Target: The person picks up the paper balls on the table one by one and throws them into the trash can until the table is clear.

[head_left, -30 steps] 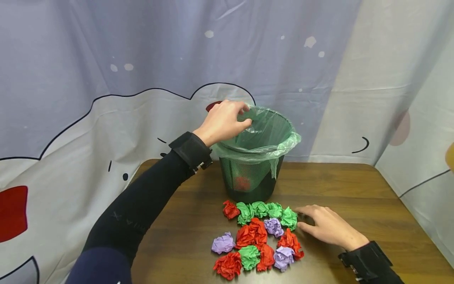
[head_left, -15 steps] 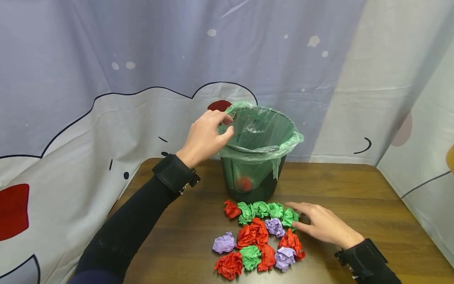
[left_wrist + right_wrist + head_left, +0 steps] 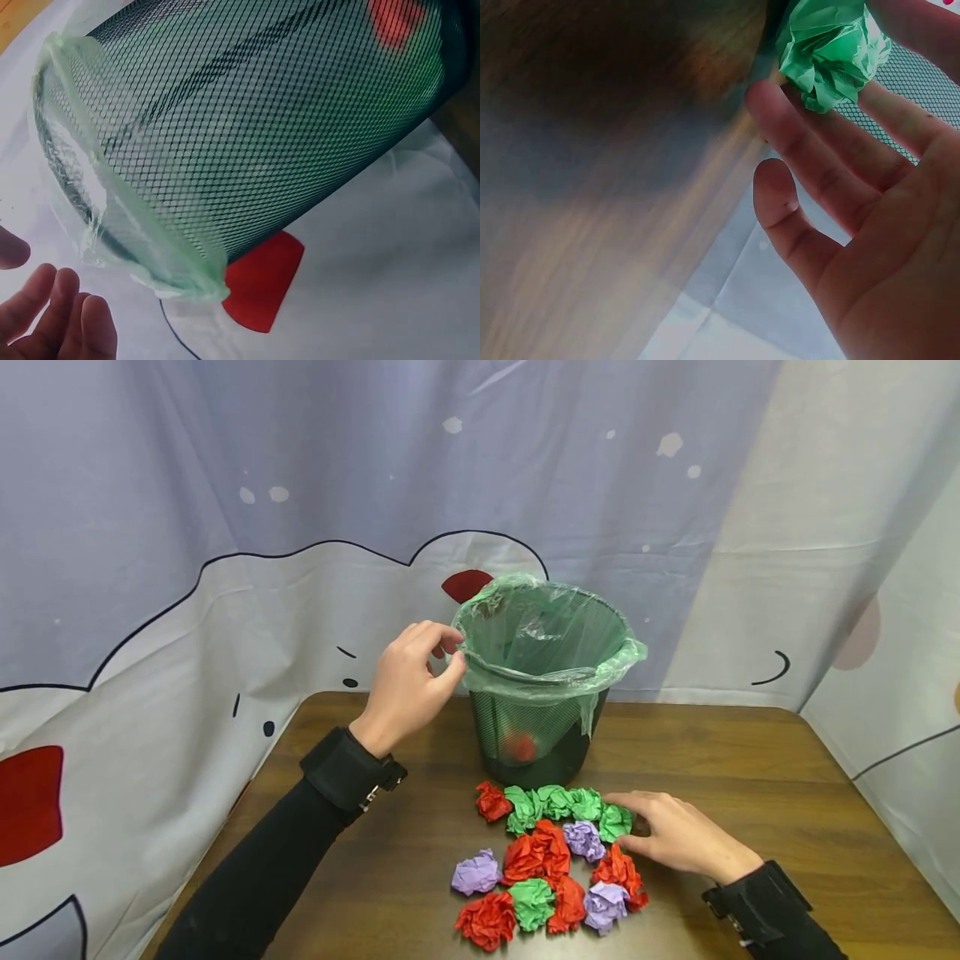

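My left hand (image 3: 412, 681) holds nothing, its fingers loosely curved at the left rim of a black mesh waste bin (image 3: 551, 770). A green plastic bag (image 3: 607, 670) lines the bin and folds over its rim. Through the mesh a red crumpled ball (image 3: 520, 746) shows near the bottom. On the table, my right hand (image 3: 678, 835) has its thumb and fingers spread around a green crumpled paper ball (image 3: 615, 823), the rightmost of the green row. In the right wrist view this paper ball (image 3: 829, 56) sits by the fingertips, and the fingers look relaxed.
Before the bin, several crumpled paper balls lie close together on the wooden table (image 3: 712, 752): red (image 3: 486, 921), purple (image 3: 477, 872) and green (image 3: 532, 903). A printed curtain (image 3: 337, 602) hangs behind the table and along its side.
My left hand has drawn back from over the bin's opening, moving left and down to outside its rim. My right hand has shifted slightly left, bringing its fingers over the green paper ball.
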The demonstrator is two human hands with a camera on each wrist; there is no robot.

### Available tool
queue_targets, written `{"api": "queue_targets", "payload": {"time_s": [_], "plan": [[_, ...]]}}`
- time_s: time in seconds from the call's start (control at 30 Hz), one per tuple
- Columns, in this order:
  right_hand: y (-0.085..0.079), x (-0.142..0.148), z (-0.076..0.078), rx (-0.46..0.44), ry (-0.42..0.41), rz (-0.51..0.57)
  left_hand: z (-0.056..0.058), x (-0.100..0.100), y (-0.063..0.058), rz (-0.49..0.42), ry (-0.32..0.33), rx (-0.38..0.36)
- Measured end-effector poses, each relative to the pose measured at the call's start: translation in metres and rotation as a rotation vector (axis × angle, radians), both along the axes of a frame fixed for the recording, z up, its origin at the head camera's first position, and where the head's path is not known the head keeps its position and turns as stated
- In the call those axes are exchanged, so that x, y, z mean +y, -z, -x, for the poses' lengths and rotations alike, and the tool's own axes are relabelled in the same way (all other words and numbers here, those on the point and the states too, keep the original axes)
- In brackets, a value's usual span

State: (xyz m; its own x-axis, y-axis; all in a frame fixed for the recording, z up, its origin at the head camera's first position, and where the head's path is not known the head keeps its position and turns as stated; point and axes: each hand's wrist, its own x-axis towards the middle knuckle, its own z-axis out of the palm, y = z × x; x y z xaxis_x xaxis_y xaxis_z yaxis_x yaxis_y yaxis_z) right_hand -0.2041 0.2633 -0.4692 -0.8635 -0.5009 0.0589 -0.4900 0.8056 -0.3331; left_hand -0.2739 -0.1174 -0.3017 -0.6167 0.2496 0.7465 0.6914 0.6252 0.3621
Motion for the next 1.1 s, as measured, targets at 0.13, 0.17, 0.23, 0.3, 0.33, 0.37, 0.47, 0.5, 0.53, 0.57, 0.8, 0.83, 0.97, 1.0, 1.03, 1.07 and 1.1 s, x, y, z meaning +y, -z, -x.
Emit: {"api": "queue_targets", "payload": {"time_s": [0.13,0.17,0.23,0.3,0.33,0.37,0.47,0.5,0.53,0.57,0.8,0.83,0.97,1.0,1.03,1.07,1.1], "plan": [[-0.002,-0.002,0.000,-0.035,0.002,0.037,-0.004,-0.004,0.010,-0.040,0.003,0.007],[-0.002,-0.002,0.000,-0.045,-0.002,0.053,-0.006,-0.006,0.013,-0.046,0.000,0.008],[-0.003,-0.003,0.000,-0.057,-0.011,0.077,-0.009,-0.008,0.019,-0.057,-0.004,0.005],[-0.003,-0.003,0.000,-0.063,-0.016,0.093,-0.013,-0.010,0.025,-0.065,-0.004,-0.002],[-0.003,-0.004,0.000,-0.068,-0.017,0.099,-0.015,-0.011,0.028,-0.066,-0.005,-0.006],[-0.003,-0.004,0.000,-0.072,-0.017,0.102,-0.017,-0.012,0.032,-0.067,-0.007,-0.009],[-0.003,-0.004,0.000,-0.082,-0.009,0.109,-0.022,-0.013,0.042,-0.071,-0.006,-0.020],[-0.003,-0.004,0.000,-0.084,-0.009,0.112,-0.024,-0.013,0.046,-0.073,-0.007,-0.024],[-0.003,-0.004,0.000,-0.085,-0.011,0.113,-0.025,-0.013,0.049,-0.076,-0.008,-0.028],[-0.003,-0.004,0.000,-0.084,-0.013,0.114,-0.026,-0.013,0.054,-0.079,-0.010,-0.035],[-0.002,-0.004,0.001,-0.074,-0.037,0.121,-0.031,-0.013,0.081,-0.067,-0.027,-0.091],[-0.002,-0.003,0.001,-0.068,-0.041,0.121,-0.032,-0.012,0.084,-0.061,-0.028,-0.097],[0.000,-0.004,0.001,-0.045,-0.054,0.118,-0.034,-0.011,0.095,-0.036,-0.031,-0.130],[0.000,-0.004,0.001,-0.038,-0.057,0.116,-0.034,-0.011,0.098,-0.030,-0.032,-0.141],[0.001,-0.004,0.001,-0.030,-0.059,0.114,-0.035,-0.010,0.101,-0.022,-0.031,-0.154],[0.001,-0.004,0.001,-0.024,-0.061,0.113,-0.035,-0.010,0.104,-0.012,-0.032,-0.169],[0.001,-0.004,0.001,-0.015,-0.062,0.112,-0.036,-0.010,0.107,0.001,-0.034,-0.183]]}}
